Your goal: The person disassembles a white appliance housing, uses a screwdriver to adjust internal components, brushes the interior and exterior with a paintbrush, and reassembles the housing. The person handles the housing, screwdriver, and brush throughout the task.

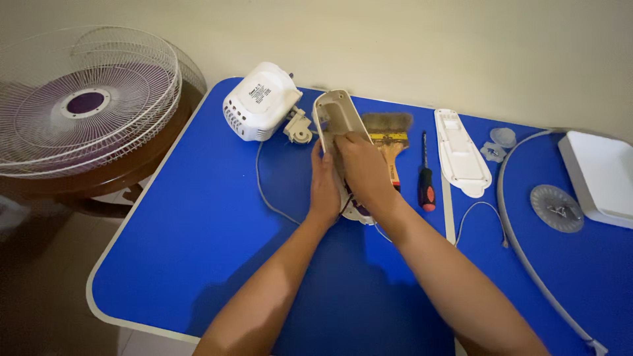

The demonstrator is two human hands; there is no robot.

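A long white plastic fan housing shell (335, 113) lies open side up in the middle of the blue table (198, 237). My left hand (324, 183) grips its left edge. My right hand (364, 170) reaches into its hollow, fingers curled over the inside. A grey cord (264, 191) runs from the shell to the white fan motor unit (258, 100) at the back, with a small white neck joint (298, 128) beside it.
A wood-handled paintbrush (389, 135) and a red-and-black screwdriver (426, 184) lie right of the shell, then a flat white cover panel (461, 153), small clear caps (499, 142), a round clear disc (557, 208), a white tray (601, 175), a grey ring (521, 244). Wire fan guards (86, 99) sit left.
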